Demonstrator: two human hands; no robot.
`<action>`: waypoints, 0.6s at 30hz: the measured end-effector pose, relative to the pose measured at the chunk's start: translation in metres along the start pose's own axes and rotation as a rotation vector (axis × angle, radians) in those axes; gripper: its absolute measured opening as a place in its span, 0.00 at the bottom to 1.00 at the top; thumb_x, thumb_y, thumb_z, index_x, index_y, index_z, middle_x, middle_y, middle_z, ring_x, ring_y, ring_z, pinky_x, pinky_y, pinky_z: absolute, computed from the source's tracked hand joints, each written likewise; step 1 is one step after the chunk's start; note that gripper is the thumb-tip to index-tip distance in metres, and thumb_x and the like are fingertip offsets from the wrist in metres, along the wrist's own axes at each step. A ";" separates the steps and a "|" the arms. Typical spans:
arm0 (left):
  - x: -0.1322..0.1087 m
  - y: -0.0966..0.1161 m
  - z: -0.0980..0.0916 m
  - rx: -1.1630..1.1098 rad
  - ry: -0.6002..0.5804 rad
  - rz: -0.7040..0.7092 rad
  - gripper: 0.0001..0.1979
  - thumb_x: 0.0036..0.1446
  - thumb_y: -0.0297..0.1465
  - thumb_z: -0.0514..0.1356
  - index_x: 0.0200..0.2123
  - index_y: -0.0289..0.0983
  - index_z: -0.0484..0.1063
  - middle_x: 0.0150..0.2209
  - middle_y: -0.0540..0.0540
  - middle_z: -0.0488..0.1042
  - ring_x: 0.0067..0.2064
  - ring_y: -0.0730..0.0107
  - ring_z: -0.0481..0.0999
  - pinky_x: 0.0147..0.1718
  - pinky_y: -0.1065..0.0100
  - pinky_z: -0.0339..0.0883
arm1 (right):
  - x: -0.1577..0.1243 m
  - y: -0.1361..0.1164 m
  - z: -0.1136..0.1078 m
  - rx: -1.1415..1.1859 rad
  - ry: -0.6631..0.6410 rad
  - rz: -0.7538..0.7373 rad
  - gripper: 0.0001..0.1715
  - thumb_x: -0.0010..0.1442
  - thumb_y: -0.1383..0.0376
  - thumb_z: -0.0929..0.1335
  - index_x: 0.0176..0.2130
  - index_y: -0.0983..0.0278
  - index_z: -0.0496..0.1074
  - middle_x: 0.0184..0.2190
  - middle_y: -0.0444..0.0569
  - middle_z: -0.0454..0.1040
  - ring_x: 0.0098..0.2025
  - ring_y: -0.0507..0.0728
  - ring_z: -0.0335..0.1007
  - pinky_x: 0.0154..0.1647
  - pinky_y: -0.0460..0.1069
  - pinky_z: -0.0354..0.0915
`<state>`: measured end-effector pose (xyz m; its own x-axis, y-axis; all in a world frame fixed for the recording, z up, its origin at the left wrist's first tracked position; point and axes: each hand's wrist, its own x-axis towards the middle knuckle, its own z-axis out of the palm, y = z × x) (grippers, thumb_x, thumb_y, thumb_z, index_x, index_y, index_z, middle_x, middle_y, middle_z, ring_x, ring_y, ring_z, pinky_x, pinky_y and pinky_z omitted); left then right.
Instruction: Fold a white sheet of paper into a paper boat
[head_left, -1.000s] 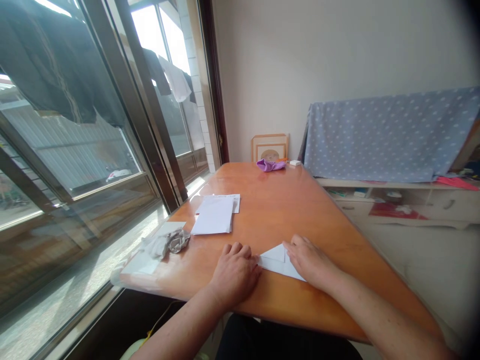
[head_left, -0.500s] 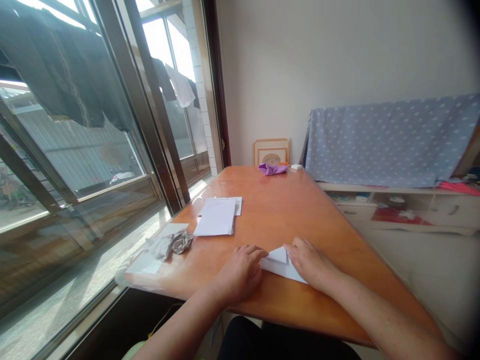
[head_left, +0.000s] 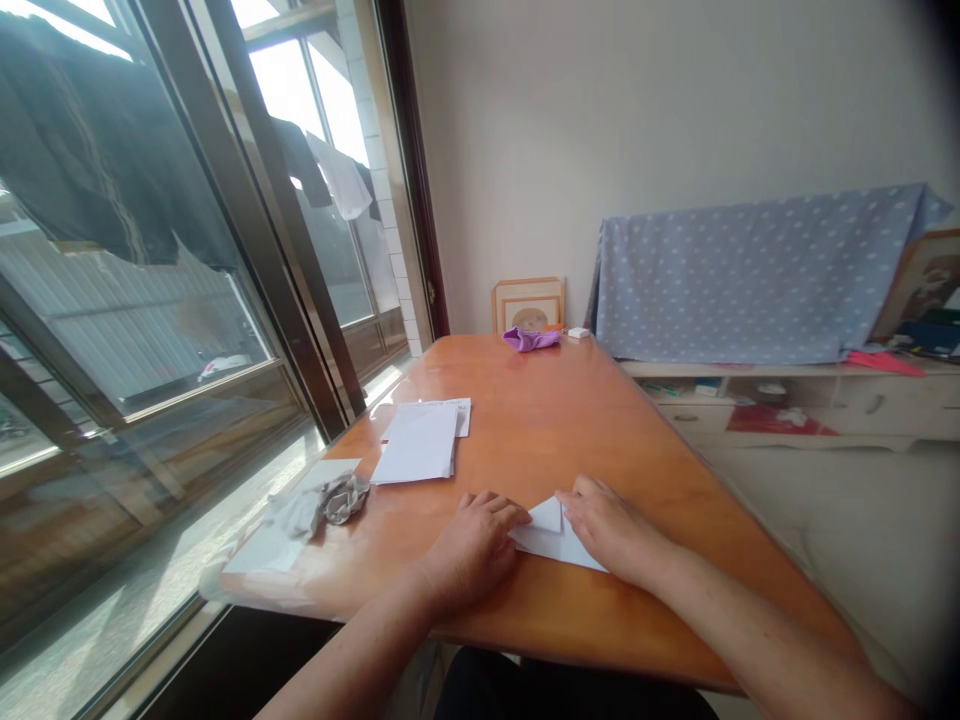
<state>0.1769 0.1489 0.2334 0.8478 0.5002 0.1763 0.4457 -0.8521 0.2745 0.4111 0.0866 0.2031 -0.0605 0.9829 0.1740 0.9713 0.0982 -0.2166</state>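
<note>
A folded white paper (head_left: pixel 553 538) lies on the orange wooden table (head_left: pixel 570 420), near its front edge, with a small pointed flap on top. My left hand (head_left: pixel 476 552) presses at the paper's left end, fingertips curled against it. My right hand (head_left: pixel 611 530) rests on its right side, and part of the sheet is hidden under that hand. Farther left lies a stack of white paper (head_left: pixel 415 443) over a second white sheet (head_left: pixel 463 416). A crumpled grey cloth (head_left: pixel 341 500) sits near the window-side edge, on a flat pale sheet (head_left: pixel 262 550).
At the table's far end lie a purple cloth (head_left: pixel 531 340) and a small white box (head_left: pixel 577 332), with a picture frame (head_left: pixel 529 305) behind them. A tall window (head_left: pixel 150 300) runs along the left. To the right stands a low cabinet (head_left: pixel 787 400) under a blue dotted cloth (head_left: pixel 750 280).
The whole view has shifted slightly left and down as my head moved. Both hands stay on the folded paper, and my left hand's fingers sit closer against its edge.
</note>
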 end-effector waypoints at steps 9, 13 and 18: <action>0.016 0.012 0.005 0.107 -0.056 0.074 0.16 0.56 0.24 0.57 0.46 0.42 0.73 0.44 0.45 0.74 0.48 0.58 0.70 0.48 0.61 0.61 | 0.000 0.000 -0.006 0.044 -0.009 -0.007 0.16 0.70 0.65 0.59 0.41 0.61 0.75 0.37 0.50 0.69 0.39 0.57 0.67 0.40 0.49 0.60; 0.021 0.017 0.003 0.158 -0.097 0.090 0.12 0.59 0.26 0.57 0.46 0.42 0.73 0.43 0.45 0.72 0.45 0.59 0.71 0.46 0.61 0.62 | 0.000 0.006 -0.006 0.101 -0.003 0.002 0.17 0.69 0.65 0.59 0.46 0.60 0.75 0.39 0.50 0.71 0.39 0.56 0.69 0.41 0.48 0.62; 0.022 0.017 0.005 0.169 -0.100 0.098 0.07 0.62 0.28 0.56 0.41 0.41 0.74 0.41 0.44 0.71 0.44 0.60 0.71 0.45 0.62 0.62 | -0.009 0.014 -0.004 0.219 0.034 0.000 0.15 0.65 0.67 0.63 0.50 0.60 0.74 0.43 0.50 0.73 0.44 0.57 0.70 0.47 0.49 0.63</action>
<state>0.2050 0.1447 0.2373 0.9099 0.4031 0.0976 0.3945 -0.9138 0.0964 0.4266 0.0783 0.2025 -0.0489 0.9775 0.2053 0.8981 0.1330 -0.4192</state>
